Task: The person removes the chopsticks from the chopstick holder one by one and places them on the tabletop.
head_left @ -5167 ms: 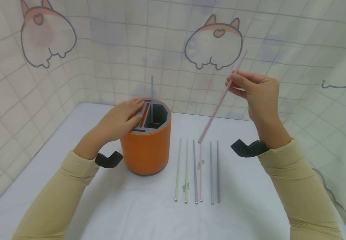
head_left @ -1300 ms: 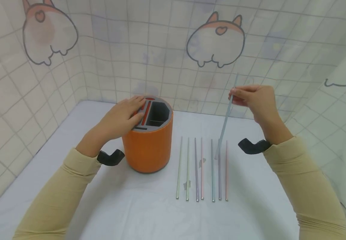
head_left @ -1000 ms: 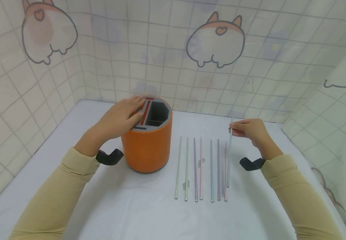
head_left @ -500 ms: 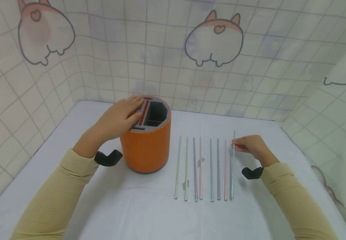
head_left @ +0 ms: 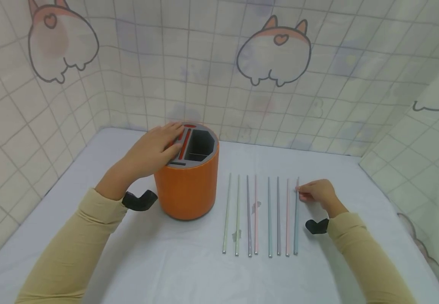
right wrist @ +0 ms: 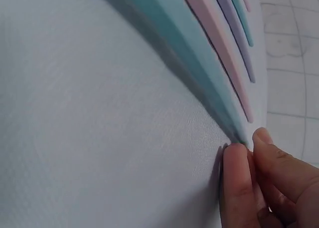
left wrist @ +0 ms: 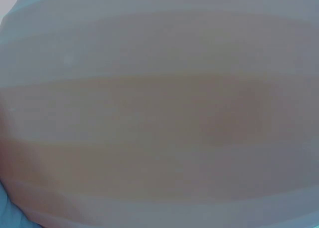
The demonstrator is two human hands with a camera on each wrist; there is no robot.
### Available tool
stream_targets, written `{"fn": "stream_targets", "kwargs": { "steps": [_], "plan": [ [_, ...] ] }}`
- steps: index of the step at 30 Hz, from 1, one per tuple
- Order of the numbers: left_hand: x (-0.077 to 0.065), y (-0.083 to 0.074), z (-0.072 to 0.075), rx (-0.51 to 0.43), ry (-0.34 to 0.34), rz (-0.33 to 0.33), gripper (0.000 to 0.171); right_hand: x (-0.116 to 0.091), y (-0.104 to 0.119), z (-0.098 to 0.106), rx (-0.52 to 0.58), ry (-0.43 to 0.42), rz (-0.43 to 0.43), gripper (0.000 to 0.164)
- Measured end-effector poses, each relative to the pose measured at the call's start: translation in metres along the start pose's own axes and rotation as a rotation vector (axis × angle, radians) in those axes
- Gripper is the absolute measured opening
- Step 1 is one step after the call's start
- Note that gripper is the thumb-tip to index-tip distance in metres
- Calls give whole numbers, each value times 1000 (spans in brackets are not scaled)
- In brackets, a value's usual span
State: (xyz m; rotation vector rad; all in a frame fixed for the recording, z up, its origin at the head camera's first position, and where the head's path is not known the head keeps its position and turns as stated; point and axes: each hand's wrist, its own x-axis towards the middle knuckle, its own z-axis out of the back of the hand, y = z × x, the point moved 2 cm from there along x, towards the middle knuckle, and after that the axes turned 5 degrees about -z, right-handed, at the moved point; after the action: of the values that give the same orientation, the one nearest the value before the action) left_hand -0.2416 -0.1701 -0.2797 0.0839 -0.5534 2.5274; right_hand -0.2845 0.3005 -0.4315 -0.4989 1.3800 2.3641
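Observation:
My left hand [head_left: 148,150] rests on the top of an orange round utensil holder [head_left: 189,192], its fingers lying over the left part of the grey insert. The holder's large compartment [head_left: 201,145] shows beside the thumb. On the right, my right hand [head_left: 320,192] pinches the far end of a blue chopstick [head_left: 296,223] that lies along the white table. In the right wrist view the thumb and fingertips [right wrist: 237,158] meet right at that chopstick's tip. A pink chopstick [head_left: 288,219] lies just left of it, roughly parallel. The left wrist view is filled by a blurred close surface.
Several more chopsticks lie in a row between the holder and my right hand, among them a green chopstick [head_left: 227,215], a purple chopstick [head_left: 249,217] and another blue chopstick [head_left: 269,217]. A patterned curtain [head_left: 204,76] stands behind the table [head_left: 189,270].
My right hand has brought the blue chopstick down to the table, at the row's right end. Earlier it held a pink one, now lying in the row. The upright stick in the holder is gone.

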Motion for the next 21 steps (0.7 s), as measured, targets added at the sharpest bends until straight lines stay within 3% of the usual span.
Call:
{"fn": "stream_targets", "kwargs": {
  "steps": [9,18,21],
  "plan": [
    [1,3,-2,-29,-3,9,57,-12,-2,-3,44,-60,47,48],
    [0,8,1,-109,-10,55,55,-55,21,-3,22,-115,241,57],
    [-2,-2,2,-113,-35,20,55,-72,32,-9,-16,-123,291,63]
  ]
}}
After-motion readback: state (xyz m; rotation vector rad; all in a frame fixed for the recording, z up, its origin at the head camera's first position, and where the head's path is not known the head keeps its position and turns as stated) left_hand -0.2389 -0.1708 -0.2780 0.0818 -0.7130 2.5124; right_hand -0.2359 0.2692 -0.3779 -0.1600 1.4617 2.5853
